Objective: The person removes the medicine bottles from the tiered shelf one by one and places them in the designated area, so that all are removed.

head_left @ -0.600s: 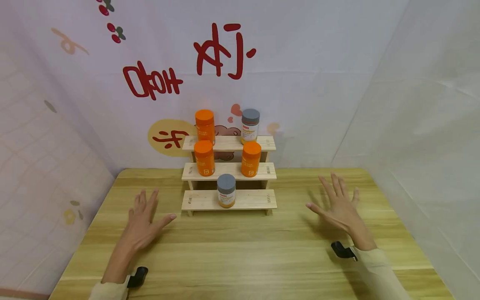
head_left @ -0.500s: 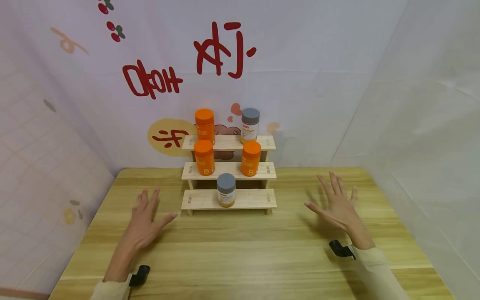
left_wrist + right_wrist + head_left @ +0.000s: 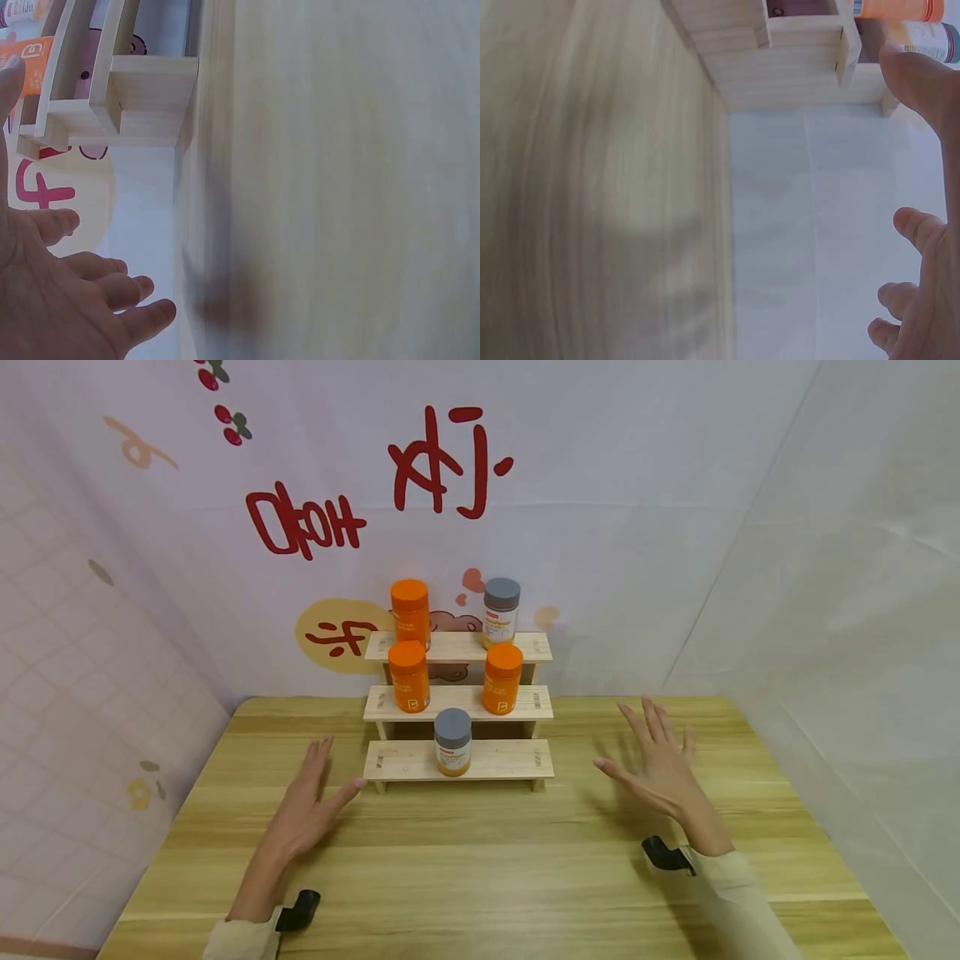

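A three-step wooden rack (image 3: 397,760) stands at the back of the table and bears several jars. On its top step are an orange jar (image 3: 410,610) at left and a grey-lidded jar (image 3: 501,610) at right. The middle step carries a second orange jar (image 3: 408,677) and a third orange jar (image 3: 502,679). Another grey-lidded jar (image 3: 453,742) stands on the bottom step. My left hand (image 3: 303,814) is held over the table left of the rack, thumb spread toward it. To the right of the rack, my right hand (image 3: 660,772) has its fingers spread. Both hands hold nothing.
The wood-grain table (image 3: 480,877) stretches in front of the rack. Behind it hangs a pale printed cloth (image 3: 600,552) with red characters, and more cloth closes off both sides. A black wrist camera (image 3: 298,910) sits on the left wrist, another wrist camera (image 3: 666,855) on the right.
Both hands have moved inward toward the rack, the left to the right and the right to the left. The jars and rack stay where they were.
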{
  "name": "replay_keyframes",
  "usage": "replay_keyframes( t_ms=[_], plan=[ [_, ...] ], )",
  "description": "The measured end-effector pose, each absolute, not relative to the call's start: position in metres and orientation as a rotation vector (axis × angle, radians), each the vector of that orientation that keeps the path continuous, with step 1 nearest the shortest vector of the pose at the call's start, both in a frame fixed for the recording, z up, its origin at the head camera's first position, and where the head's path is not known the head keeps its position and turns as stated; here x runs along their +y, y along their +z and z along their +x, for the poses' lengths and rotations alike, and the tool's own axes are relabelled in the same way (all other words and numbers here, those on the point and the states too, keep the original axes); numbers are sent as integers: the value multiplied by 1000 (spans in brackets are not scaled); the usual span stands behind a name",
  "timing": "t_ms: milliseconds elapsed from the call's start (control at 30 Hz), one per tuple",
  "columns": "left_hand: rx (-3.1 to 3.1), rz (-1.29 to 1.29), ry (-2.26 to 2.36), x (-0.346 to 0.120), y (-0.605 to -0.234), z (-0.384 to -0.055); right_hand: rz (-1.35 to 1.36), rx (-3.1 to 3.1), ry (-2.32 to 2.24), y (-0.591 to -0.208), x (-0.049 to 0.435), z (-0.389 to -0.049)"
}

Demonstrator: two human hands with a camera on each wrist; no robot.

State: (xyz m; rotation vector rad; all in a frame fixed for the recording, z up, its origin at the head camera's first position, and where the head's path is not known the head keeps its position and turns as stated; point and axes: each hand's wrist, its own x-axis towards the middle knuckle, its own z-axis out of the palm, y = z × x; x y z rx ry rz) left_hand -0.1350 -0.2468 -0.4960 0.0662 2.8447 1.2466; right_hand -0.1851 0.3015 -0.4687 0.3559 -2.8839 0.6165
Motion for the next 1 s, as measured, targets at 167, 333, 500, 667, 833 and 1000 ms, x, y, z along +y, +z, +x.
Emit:
replay_keyframes(
  t_ms=[167,333,500,667,833,1000],
  plan=[
    [2810,77,1341,-240,-495,-136,380,-2863,640,-465,292,-187],
    [2737,54,1436,-235,-493,-137,405,-2853,687,-462,283,-189],
    [2676,77,1561,-232,-494,-139,417,-2848,731,-457,275,-192],
    [2641,89,1630,-229,-499,-142,414,-2848,739,-454,271,-194],
    [2580,70,1705,-223,-502,-146,425,-2848,776,-450,266,-196],
    [2485,-5,1789,-215,-500,-152,451,-2828,835,-444,262,-198]
  ],
)
